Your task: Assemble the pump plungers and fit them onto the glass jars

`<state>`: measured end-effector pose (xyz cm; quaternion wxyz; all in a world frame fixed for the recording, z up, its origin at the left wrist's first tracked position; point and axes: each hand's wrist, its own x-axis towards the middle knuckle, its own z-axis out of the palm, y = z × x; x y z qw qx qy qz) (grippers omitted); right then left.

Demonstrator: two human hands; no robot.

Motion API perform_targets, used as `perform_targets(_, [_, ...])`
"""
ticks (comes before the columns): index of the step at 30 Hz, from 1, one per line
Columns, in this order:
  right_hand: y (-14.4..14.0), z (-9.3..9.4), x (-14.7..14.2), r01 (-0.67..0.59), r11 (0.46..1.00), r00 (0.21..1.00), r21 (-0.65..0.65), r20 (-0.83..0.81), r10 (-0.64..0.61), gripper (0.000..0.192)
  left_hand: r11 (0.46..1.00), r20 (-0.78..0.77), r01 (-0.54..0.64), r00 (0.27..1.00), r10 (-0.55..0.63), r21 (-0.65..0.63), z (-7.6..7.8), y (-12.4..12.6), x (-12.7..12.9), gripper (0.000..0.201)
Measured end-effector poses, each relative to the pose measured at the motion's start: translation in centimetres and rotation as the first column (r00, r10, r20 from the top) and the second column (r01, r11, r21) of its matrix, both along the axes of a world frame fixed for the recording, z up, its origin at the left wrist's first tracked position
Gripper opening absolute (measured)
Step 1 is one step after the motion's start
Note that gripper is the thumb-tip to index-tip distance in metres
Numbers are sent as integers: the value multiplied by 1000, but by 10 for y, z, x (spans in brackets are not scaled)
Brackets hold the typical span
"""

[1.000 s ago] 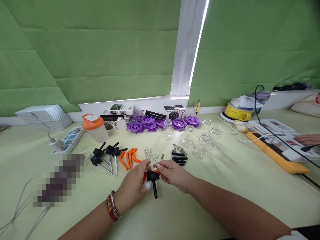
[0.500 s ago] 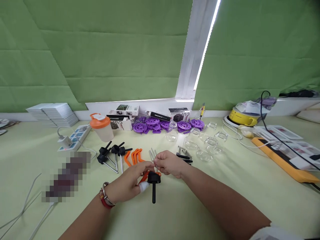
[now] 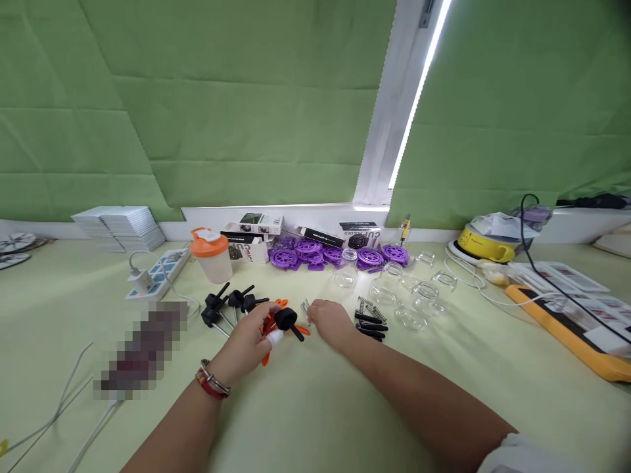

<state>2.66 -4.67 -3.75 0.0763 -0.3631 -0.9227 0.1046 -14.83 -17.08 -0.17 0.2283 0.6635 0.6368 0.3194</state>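
Note:
My left hand point(image 3: 249, 345), with white wrapping on one finger, is closed on a black capped part point(image 3: 286, 318) that has a short black handle. Bright orange strips point(image 3: 302, 330) stick out around this part and under the hand. Just to the right, my right hand point(image 3: 328, 320) is low at the table, its fingers pinched at thin metal rods point(image 3: 306, 311); the fingertips are partly hidden. Several similar black parts with metal shafts point(image 3: 214, 309) lie left of my left hand. Black sleeves point(image 3: 371, 323) and metal springs point(image 3: 372, 307) lie beyond my right hand.
Glass jars point(image 3: 411, 315) stand to the right, with purple round pieces point(image 3: 308, 249) and cartons point(image 3: 246, 251) behind. An orange-lidded shaker point(image 3: 211, 256) and a power strip point(image 3: 160, 276) are at left. On the right are a yellow pot point(image 3: 486, 244) and a yellow-black strip point(image 3: 562, 335).
My left hand has moved up and left with the black part, whose handle now tilts to the right. My right hand has separated from it and reached down to the metal rods.

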Motion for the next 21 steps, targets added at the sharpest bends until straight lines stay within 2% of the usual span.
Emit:
perform_targets(3, [-4,3,2,-20,1000,1000,6,3,20,19,998,-81,-40,996,43,40,-9,5,-3,35])
perform_targets(5, [-10,9,3,-19,1000,994,-11,-112,18,23,997,-131,-45,990,52,59,-15,6,-2,36])
perform_targets(7, [-19,16,5,-26,990,958,-138,-285,-15,28,995,-170,-50,983,64,90,-19,7,2,38])
perform_targets(8, [-24,18,5,-43,965,937,-259,-346,-51,31,993,-183,-50,981,70,110,-20,8,5,40])
perform_targets(9, [-30,18,5,-65,913,924,-403,-370,-97,33,990,-191,-49,979,74,132,-21,8,9,41])
perform_targets(11, [-37,17,5,-91,761,910,-642,-364,-199,34,985,-202,-35,977,68,166,-22,7,16,44])
perform_targets(13, [-39,16,6,-96,634,868,-767,-377,-325,33,985,-212,-31,975,68,172,-21,7,19,44])
perform_targets(14, [-37,17,8,-102,601,826,-793,-405,-393,33,986,-224,-43,971,79,164,-20,6,18,42])
perform_targets(16, [-29,22,13,-119,576,706,-809,-477,-523,32,985,-270,-107,953,141,136,-18,6,13,36])
perform_targets(18, [-21,31,21,-128,586,589,-800,-537,-605,30,968,-354,-224,901,250,114,-14,8,4,33])
perform_targets(21, [-16,42,35,-155,590,531,-793,-570,-627,27,903,-509,-416,757,411,109,-9,14,-8,31])
